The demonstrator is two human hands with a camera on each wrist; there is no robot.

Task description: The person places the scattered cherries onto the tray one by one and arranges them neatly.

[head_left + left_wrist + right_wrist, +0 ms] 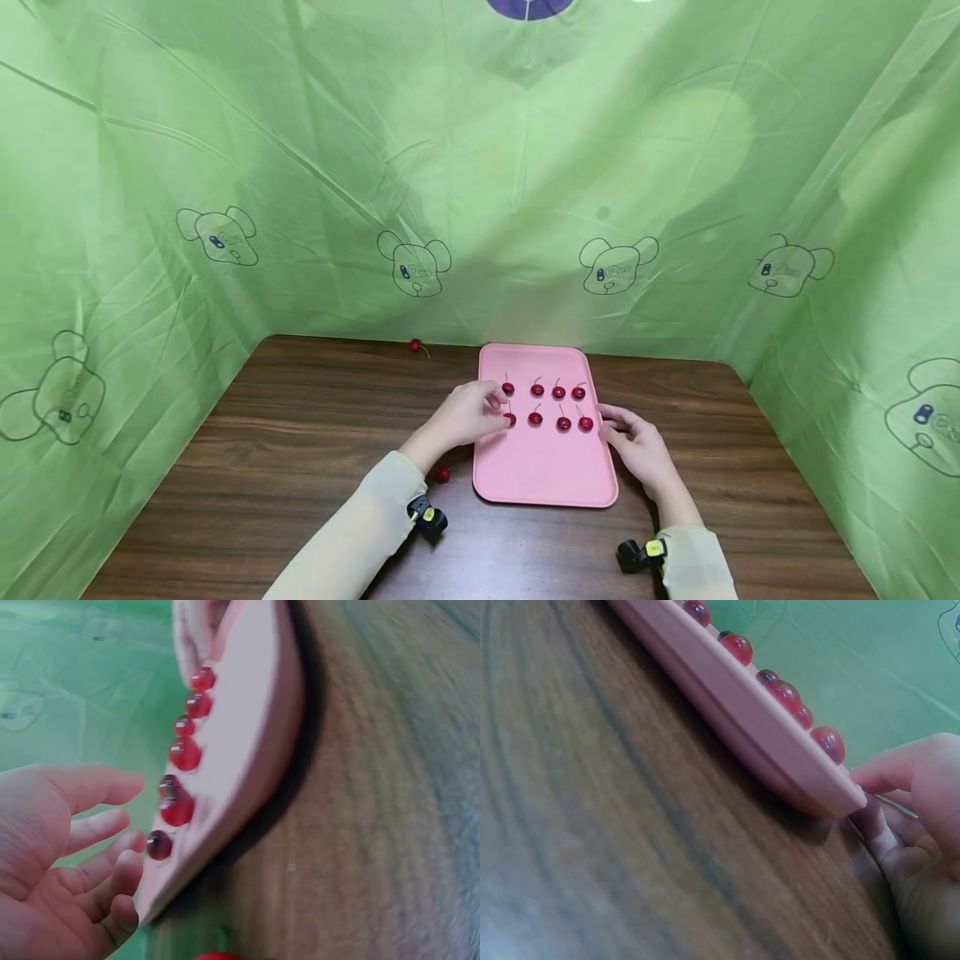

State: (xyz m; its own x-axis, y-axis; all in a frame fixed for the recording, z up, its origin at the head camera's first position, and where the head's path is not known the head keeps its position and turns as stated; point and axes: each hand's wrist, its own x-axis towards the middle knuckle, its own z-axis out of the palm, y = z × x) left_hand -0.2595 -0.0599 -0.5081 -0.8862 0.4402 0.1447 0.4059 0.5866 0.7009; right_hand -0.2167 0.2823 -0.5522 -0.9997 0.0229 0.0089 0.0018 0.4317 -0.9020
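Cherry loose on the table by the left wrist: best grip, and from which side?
Pinch the round body of the loose cherry from above with fingertips. It lies on bare table between the left sleeve and the pink tray; no stem shows.

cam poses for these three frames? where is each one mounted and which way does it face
Head: above, facing forward and down at the pink tray of cherries; both forearms and hands show.
Left wrist: low beside the tray's left edge, facing along it; left hand open near the cherries.
Right wrist: at table height by the tray's right edge; right hand touches the rim.
Shared: all three show the tray and cherries.
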